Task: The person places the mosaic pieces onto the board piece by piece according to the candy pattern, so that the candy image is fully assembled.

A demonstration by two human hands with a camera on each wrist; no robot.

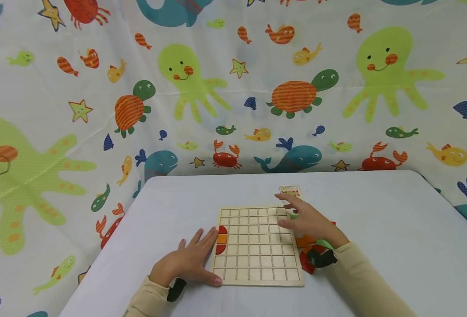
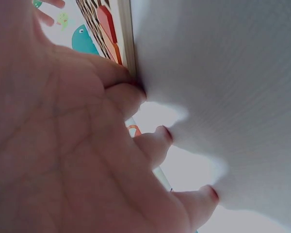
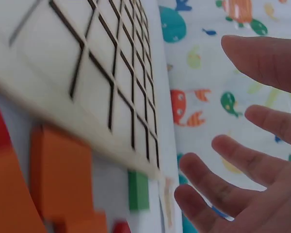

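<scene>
A square wooden grid board (image 1: 259, 246) lies flat on the white table. At its left edge sit two red rounded pieces (image 1: 221, 249) with an orange square piece (image 1: 222, 239) between them. My left hand (image 1: 191, 257) rests by the board's left side with fingers spread, fingertips and thumb touching its edge. Over the board's upper right corner hovers my right hand (image 1: 310, 222), fingers spread and holding nothing. Beneath and beside the right hand are loose orange blocks (image 3: 63, 174), a green block (image 3: 138, 190) and red pieces (image 1: 307, 263), partly hidden by the wrist.
Behind the board lies a small card (image 1: 290, 190) with a printed grid and coloured picture. White table surface (image 1: 396, 229) extends on both sides. A curtain (image 1: 217, 88) printed with sea animals hangs behind the table.
</scene>
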